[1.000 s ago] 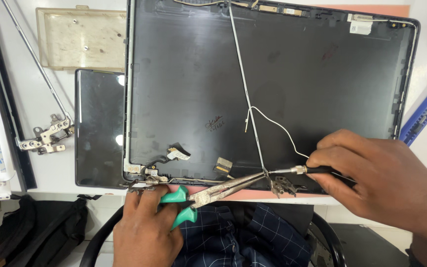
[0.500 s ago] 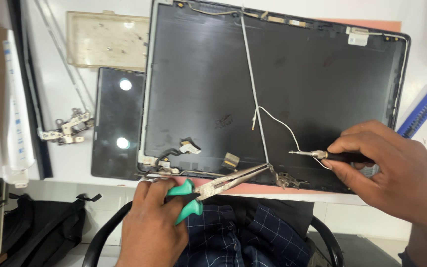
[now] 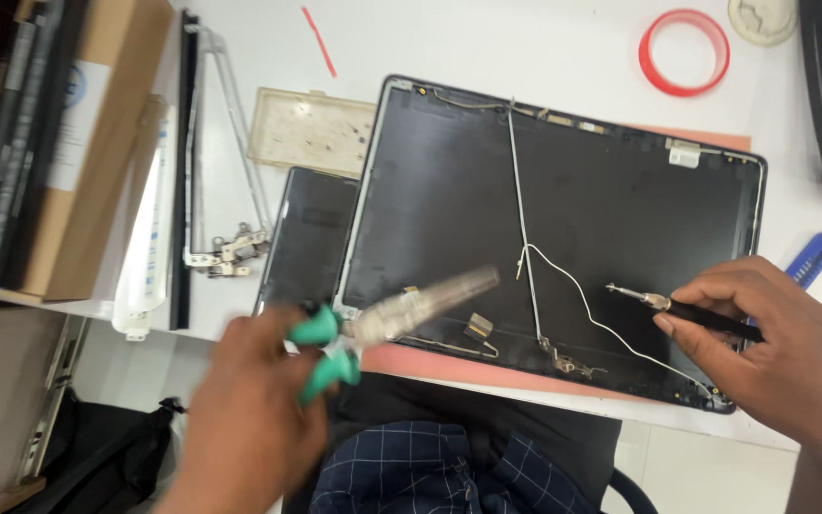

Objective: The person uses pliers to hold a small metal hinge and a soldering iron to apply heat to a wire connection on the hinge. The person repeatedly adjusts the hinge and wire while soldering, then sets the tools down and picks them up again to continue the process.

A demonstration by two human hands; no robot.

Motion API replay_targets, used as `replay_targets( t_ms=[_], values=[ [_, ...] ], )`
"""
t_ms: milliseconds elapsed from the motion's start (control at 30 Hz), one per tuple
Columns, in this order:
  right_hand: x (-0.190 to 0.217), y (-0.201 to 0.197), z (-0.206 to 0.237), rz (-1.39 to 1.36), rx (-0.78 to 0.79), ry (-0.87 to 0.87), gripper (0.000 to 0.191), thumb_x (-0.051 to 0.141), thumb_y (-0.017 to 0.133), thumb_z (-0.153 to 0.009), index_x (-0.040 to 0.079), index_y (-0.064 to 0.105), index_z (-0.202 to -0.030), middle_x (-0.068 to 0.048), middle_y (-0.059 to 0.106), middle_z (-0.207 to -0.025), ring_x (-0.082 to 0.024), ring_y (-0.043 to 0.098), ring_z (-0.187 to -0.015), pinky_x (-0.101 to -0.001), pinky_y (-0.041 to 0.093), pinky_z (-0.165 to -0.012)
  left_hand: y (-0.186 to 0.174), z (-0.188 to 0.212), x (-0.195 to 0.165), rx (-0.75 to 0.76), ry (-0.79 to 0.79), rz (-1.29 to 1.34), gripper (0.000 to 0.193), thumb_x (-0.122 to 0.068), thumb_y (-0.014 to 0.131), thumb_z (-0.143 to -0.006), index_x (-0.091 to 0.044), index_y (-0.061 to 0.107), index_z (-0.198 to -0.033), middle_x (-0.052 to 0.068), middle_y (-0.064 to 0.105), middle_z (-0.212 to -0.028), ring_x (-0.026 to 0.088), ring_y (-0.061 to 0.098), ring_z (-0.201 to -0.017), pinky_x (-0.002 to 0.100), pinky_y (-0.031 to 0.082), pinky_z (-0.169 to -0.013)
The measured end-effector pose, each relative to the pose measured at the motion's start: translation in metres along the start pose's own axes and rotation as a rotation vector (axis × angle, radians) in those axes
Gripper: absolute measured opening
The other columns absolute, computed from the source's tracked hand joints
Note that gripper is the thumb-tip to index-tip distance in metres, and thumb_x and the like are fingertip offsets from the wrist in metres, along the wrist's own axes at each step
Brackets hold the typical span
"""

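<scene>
We hold a pair of long-nose pliers (image 3: pixel 401 309) with green handles in our left hand (image 3: pixel 249 419), the grip wrapped snugly about the handles, and the blurred metal nose points right and far over the near left corner of the laptop lid shell (image 3: pixel 620 238). Our right hand (image 3: pixel 773 352) pinches a slim screwdriver (image 3: pixel 687 309) in a narrow grip on its black handle, with the tip just above the dark inner face of the shell. The shell lies flat on the white tabletop (image 3: pixel 525 48), inner side up, over a salmon-coloured mat (image 3: pixel 487 371) that shows along its near edge. A thin white cable (image 3: pixel 573 290) runs down the middle and curls toward the near right corner, close to a small metal hinge bracket (image 3: pixel 558 357). We judge the shell to be light, thin and somewhat flexible, best steadied by its rim, not its middle; the cable looks soft and easily torn, so it wants taking near its end. To the left lie a loose hinge (image 3: pixel 230 249), a dark flat panel (image 3: pixel 311 238) and a cardboard box (image 3: pixel 97 124); a red tape ring (image 3: pixel 684 52) sits at the far right.
</scene>
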State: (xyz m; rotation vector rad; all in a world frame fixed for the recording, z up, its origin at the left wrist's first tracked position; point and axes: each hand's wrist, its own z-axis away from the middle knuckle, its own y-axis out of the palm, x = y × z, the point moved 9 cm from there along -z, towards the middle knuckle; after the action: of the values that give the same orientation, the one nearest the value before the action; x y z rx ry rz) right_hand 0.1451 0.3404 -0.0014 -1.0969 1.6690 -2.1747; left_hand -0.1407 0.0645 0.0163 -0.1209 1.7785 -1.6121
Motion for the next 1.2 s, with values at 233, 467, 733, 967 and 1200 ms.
replay_targets(
  t_ms=[233, 467, 733, 967, 1200],
  values=[
    [0.012, -0.009, -0.014, -0.055, -0.039, -0.029, 0.029, 0.022, 0.085, -0.079, 0.003, 0.072, -0.096, -0.003, 0.068, -0.092, -0.015, 0.064, -0.08, -0.028, 0.054, -0.069, -0.03, -0.149, 0.024, -0.14, 0.144, -0.427, 0.008, -0.007, 0.073, -0.077, -0.007, 0.078, -0.083, 0.009, 0.061, -0.114, 0.034, 0.056, -0.114, 0.046, 0.057, -0.081],
    [0.002, -0.005, -0.018, -0.03, 0.018, 0.149, 0.031, 0.024, 0.086, -0.081, 0.005, 0.072, -0.101, -0.002, 0.064, -0.096, -0.016, 0.064, -0.084, -0.0324, 0.054, -0.066, 0.0, -0.252, 0.021, -0.105, 0.197, -0.529, 0.013, -0.005, 0.072, -0.078, -0.002, 0.076, -0.09, 0.01, 0.058, -0.119, 0.034, 0.054, -0.114, 0.043, 0.059, -0.081],
    [-0.002, -0.008, -0.022, -0.014, 0.019, 0.156, 0.029, 0.025, 0.085, -0.082, 0.006, 0.071, -0.098, -0.003, 0.062, -0.094, -0.017, 0.064, -0.081, -0.0329, 0.055, -0.068, 0.021, -0.281, 0.029, -0.027, 0.159, -0.564, 0.021, -0.008, 0.074, -0.08, 0.003, 0.074, -0.099, 0.012, 0.058, -0.123, 0.032, 0.054, -0.119, 0.043, 0.059, -0.085],
    [0.005, -0.01, -0.024, -0.082, -0.005, 0.161, 0.029, 0.025, 0.085, -0.081, 0.006, 0.071, -0.097, -0.003, 0.063, -0.094, -0.016, 0.064, -0.08, -0.0318, 0.055, -0.067, 0.035, -0.307, 0.02, -0.052, 0.153, -0.393, 0.024, -0.006, 0.073, -0.079, 0.0, 0.074, -0.102, 0.015, 0.061, -0.122, 0.036, 0.057, -0.118, 0.047, 0.057, -0.089],
    [0.007, -0.016, -0.008, -0.186, -0.068, 0.122, 0.024, 0.018, 0.084, -0.077, 0.005, 0.072, -0.094, -0.003, 0.063, -0.092, -0.015, 0.063, -0.075, -0.0308, 0.052, -0.067, 0.053, -0.339, 0.015, -0.052, 0.168, -0.331, 0.023, -0.008, 0.068, -0.085, -0.006, 0.076, -0.107, 0.016, 0.063, -0.125, 0.038, 0.056, -0.122, 0.05, 0.054, -0.093]
  ],
)
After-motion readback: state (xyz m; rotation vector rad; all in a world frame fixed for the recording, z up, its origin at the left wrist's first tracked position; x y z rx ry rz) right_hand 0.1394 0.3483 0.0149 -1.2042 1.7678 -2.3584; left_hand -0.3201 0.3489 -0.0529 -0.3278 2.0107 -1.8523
